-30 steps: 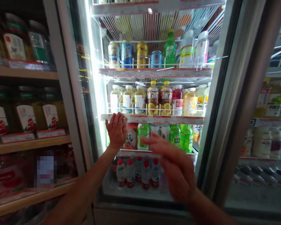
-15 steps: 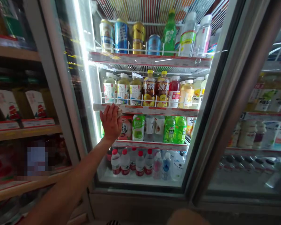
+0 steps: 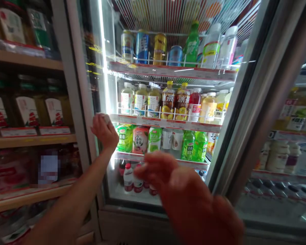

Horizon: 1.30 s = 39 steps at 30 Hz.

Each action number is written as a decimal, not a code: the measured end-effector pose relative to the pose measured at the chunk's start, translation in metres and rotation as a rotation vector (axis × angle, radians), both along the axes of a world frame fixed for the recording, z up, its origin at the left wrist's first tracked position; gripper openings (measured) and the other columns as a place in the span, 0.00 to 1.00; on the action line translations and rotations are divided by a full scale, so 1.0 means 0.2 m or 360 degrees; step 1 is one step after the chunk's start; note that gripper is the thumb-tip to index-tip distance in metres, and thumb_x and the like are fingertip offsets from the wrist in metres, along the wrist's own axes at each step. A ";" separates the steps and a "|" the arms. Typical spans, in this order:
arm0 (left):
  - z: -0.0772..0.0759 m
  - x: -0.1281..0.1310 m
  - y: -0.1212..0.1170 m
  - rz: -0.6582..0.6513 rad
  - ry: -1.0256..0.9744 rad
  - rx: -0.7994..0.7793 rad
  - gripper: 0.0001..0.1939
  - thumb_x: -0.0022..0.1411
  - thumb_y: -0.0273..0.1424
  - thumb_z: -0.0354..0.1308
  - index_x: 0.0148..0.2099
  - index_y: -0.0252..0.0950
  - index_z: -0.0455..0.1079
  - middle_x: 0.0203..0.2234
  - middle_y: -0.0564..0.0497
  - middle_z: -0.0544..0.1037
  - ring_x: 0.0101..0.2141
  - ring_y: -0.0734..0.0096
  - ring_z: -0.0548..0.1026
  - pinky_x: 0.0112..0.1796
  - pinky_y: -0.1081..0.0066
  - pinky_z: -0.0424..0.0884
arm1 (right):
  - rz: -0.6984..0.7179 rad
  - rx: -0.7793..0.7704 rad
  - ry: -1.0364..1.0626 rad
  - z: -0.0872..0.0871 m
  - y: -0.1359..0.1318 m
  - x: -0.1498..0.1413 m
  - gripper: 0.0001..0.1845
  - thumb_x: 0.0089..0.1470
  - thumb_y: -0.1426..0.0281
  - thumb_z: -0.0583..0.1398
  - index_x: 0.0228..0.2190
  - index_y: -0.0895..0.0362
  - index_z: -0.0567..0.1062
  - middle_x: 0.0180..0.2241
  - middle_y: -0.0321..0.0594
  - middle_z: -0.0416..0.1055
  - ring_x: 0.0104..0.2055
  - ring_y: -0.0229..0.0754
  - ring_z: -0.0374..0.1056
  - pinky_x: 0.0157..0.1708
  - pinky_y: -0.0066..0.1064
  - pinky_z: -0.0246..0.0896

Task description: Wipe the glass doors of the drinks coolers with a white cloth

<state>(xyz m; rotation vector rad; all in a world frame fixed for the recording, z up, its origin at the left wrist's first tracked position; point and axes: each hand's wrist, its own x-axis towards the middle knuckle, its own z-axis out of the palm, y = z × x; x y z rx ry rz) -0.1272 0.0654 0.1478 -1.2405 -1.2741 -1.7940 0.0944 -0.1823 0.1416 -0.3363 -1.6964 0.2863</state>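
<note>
My left hand [image 3: 104, 132] is closed around a small pale cloth [image 3: 106, 118], only partly visible between the fingers. It is raised at the left edge of the lit drinks fridge's glass door [image 3: 98, 78]; whether it touches the glass I cannot tell. My right hand [image 3: 191, 194], blurred and close to the camera, hangs in front of the lower shelves with fingers stretched forward and slightly bent. Nothing shows in it. Behind it are red-capped bottles [image 3: 128, 177], partly covered, and green drink bottles [image 3: 188, 146].
Wooden shelves with large bottles [image 3: 27, 105] stand on the left. Inside the fridge are cans [image 3: 142, 46], tea bottles [image 3: 154, 100] and wire racks [image 3: 153, 17]. A metal door frame [image 3: 260, 102] runs down the right, beside another fridge section with more drinks.
My left hand has moved left from the shelf-edge strip to the door's left side, cloth still in it. My right hand has risen into view. The camera view has shifted slightly.
</note>
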 end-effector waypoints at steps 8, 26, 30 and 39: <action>-0.06 0.35 -0.09 -0.0230 0.1406 0.0146 0.21 0.63 0.29 0.45 0.58 0.39 0.57 0.55 0.48 0.66 0.60 0.67 0.53 0.60 0.57 0.42 | -0.1519 0.0581 -0.0090 0.06 0.71 0.08 0.18 0.55 0.70 0.48 0.46 0.55 0.68 0.56 0.45 0.59 0.60 0.47 0.51 0.58 0.52 0.41; 0.10 0.65 -0.20 -0.0638 0.1062 -0.0020 0.31 0.63 0.31 0.39 0.65 0.33 0.31 0.63 0.43 0.45 0.63 0.69 0.37 0.60 0.59 0.45 | -0.1334 0.0858 -0.0321 -0.03 0.90 0.12 0.29 0.55 0.75 0.45 0.59 0.51 0.50 0.61 0.42 0.50 0.62 0.42 0.47 0.58 0.44 0.49; 0.09 0.39 -0.17 -0.0758 0.1219 -0.0063 0.38 0.61 0.40 0.46 0.65 0.33 0.31 0.63 0.41 0.41 0.63 0.61 0.40 0.60 0.55 0.42 | -0.1575 0.0773 -0.0529 0.07 0.92 -0.01 0.25 0.57 0.69 0.47 0.57 0.54 0.56 0.59 0.43 0.54 0.62 0.42 0.48 0.60 0.45 0.42; -0.02 0.24 -0.04 -0.0210 0.0801 -0.0025 0.31 0.62 0.38 0.46 0.65 0.36 0.42 0.63 0.42 0.45 0.62 0.59 0.41 0.59 0.53 0.41 | -0.2042 0.0790 -0.0656 0.10 0.99 0.12 0.26 0.56 0.69 0.49 0.56 0.48 0.57 0.60 0.39 0.53 0.64 0.47 0.40 0.60 0.53 0.33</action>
